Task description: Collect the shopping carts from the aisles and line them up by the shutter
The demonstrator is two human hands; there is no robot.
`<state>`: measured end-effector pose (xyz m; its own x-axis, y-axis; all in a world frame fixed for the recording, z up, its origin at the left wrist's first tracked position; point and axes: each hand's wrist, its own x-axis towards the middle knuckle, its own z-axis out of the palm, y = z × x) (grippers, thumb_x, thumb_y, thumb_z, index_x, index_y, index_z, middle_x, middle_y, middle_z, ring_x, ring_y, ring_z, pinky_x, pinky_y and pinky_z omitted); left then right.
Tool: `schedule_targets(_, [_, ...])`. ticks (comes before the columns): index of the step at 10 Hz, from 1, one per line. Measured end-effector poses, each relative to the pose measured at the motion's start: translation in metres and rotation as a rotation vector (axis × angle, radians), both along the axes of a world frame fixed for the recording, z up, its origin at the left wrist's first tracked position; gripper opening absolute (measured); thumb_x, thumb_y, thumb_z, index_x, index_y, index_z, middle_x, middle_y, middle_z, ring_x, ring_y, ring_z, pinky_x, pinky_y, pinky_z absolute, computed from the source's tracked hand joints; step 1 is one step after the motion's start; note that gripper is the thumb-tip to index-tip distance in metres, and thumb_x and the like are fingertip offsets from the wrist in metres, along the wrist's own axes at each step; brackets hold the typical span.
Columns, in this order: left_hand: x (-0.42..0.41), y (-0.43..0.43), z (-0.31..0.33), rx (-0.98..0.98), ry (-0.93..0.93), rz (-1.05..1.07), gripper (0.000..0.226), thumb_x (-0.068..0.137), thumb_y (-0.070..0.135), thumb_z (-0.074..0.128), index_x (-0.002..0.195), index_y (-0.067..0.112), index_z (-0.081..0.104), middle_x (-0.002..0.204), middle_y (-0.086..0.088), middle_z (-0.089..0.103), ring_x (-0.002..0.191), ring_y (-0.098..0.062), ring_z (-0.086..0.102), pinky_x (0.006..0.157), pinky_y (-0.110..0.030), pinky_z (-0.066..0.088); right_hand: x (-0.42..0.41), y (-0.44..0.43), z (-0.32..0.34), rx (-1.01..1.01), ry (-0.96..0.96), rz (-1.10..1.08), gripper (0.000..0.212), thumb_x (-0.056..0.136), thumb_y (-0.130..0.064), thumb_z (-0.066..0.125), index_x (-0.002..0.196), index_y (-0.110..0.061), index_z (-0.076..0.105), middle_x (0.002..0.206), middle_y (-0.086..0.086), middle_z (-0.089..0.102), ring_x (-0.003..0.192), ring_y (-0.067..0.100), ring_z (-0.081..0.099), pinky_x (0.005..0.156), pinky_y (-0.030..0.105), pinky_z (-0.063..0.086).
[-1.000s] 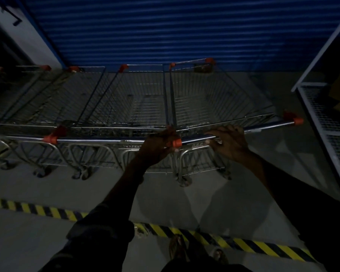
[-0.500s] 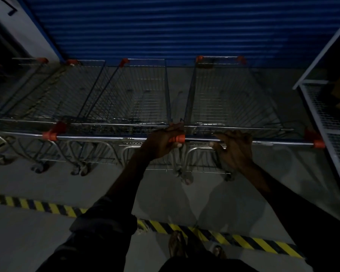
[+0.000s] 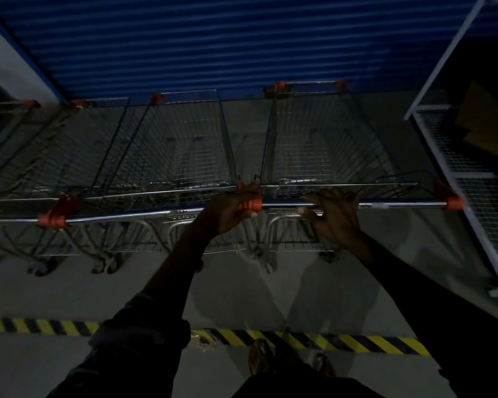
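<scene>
As both reach forward, left hand (image 3: 227, 209) clasps orange cap (image 3: 250, 205), right hand (image 3: 332, 215) clasps handle (image 3: 400, 201).

Held both arms stretched forward and down to the handle bar (image 3: 400, 200). Gripped its left end with the left hand (image 3: 227, 209), fingers curled over the top, thumb tucked under. Gripped the bar just right of that with the right hand (image 3: 334, 218), fingers hooked over, thumb underneath. Had the left sleeve (image 3: 144, 337) bunched well short of the bar, forearm bare.
</scene>
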<state>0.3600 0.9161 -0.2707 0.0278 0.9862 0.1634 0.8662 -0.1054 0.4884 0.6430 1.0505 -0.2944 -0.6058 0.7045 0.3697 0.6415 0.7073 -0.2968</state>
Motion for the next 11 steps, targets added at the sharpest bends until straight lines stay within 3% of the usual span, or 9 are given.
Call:
schedule_targets(1, [0.001,-0.001,0.001,-0.024,-0.011,0.008,0.061,0.088,0.039,0.077,0.143,0.021,0.058,0.157,0.001,0.045,0.141,-0.006,0.038,0.116,-0.013,0.026,0.001,-0.001,-0.001,0.020,0.024,0.005,0.049,0.092,-0.070,0.046,0.116,-0.037,0.073,0.106,-0.010,0.072,0.108,0.021,0.063,0.099,0.048,0.033])
schedule_targets(3, [-0.001,-0.003,-0.004,-0.055,-0.028,-0.008,0.063,0.089,0.046,0.071,0.145,0.022,0.056,0.157,0.003,0.045,0.144,-0.013,0.041,0.119,-0.033,0.036,0.001,-0.005,-0.003,0.000,0.021,-0.014,0.047,0.090,-0.069,0.050,0.115,-0.037,0.074,0.107,-0.013,0.071,0.111,0.020,0.061,0.101,0.045,0.028])
schedule_targets(5, [-0.002,-0.012,0.001,-0.022,-0.031,-0.036,0.055,0.091,0.043,0.071,0.141,0.023,0.059,0.156,0.001,0.046,0.141,-0.014,0.045,0.117,-0.028,0.035,0.000,-0.013,0.003,0.006,0.002,-0.008,0.043,0.090,-0.066,0.052,0.115,-0.037,0.074,0.107,-0.013,0.071,0.112,0.019,0.060,0.099,0.040,0.025])
schedule_targets(6, [0.004,-0.014,0.003,-0.043,-0.015,-0.015,0.056,0.090,0.040,0.072,0.142,0.024,0.058,0.157,0.003,0.045,0.141,-0.019,0.047,0.117,-0.033,0.037,0.002,-0.011,0.007,0.002,-0.026,-0.013,0.045,0.090,-0.067,0.049,0.115,-0.038,0.073,0.106,-0.011,0.071,0.110,0.022,0.062,0.096,0.043,0.028])
schedule_targets(8, [0.002,-0.016,0.013,-0.097,0.033,-0.054,0.062,0.091,0.035,0.075,0.147,0.019,0.053,0.159,-0.001,0.042,0.140,-0.027,0.048,0.115,-0.040,0.040,0.001,-0.013,0.009,-0.027,-0.178,-0.001,0.059,0.089,-0.073,0.039,0.128,-0.037,0.066,0.124,-0.002,0.068,0.123,0.030,0.054,0.103,0.053,0.029])
schedule_targets(9, [0.006,-0.017,0.025,-0.080,0.146,-0.088,0.062,0.093,0.031,0.074,0.149,0.017,0.051,0.160,-0.005,0.041,0.139,-0.033,0.048,0.113,-0.044,0.039,0.005,-0.018,0.015,-0.027,-0.245,-0.008,0.064,0.086,-0.073,0.041,0.137,-0.039,0.059,0.138,-0.001,0.060,0.131,0.031,0.047,0.105,0.055,0.027])
schedule_targets(10, [0.013,-0.041,0.025,-0.001,0.359,-0.011,0.067,0.094,0.035,0.070,0.154,0.022,0.044,0.159,-0.006,0.043,0.135,-0.038,0.051,0.107,-0.053,0.041,-0.002,-0.040,0.016,0.003,-0.301,-0.038,0.071,0.085,-0.068,0.044,0.147,-0.034,0.050,0.148,0.002,0.051,0.137,0.032,0.041,0.107,0.057,0.028])
schedule_targets(11, [0.011,-0.066,0.015,0.111,0.353,0.091,0.066,0.091,0.033,0.069,0.152,0.024,0.045,0.152,-0.005,0.051,0.129,-0.036,0.054,0.102,-0.052,0.045,-0.009,-0.063,0.007,-0.013,-0.250,-0.066,0.073,0.087,-0.062,0.049,0.151,-0.029,0.044,0.151,0.007,0.047,0.140,0.035,0.039,0.109,0.062,0.031])
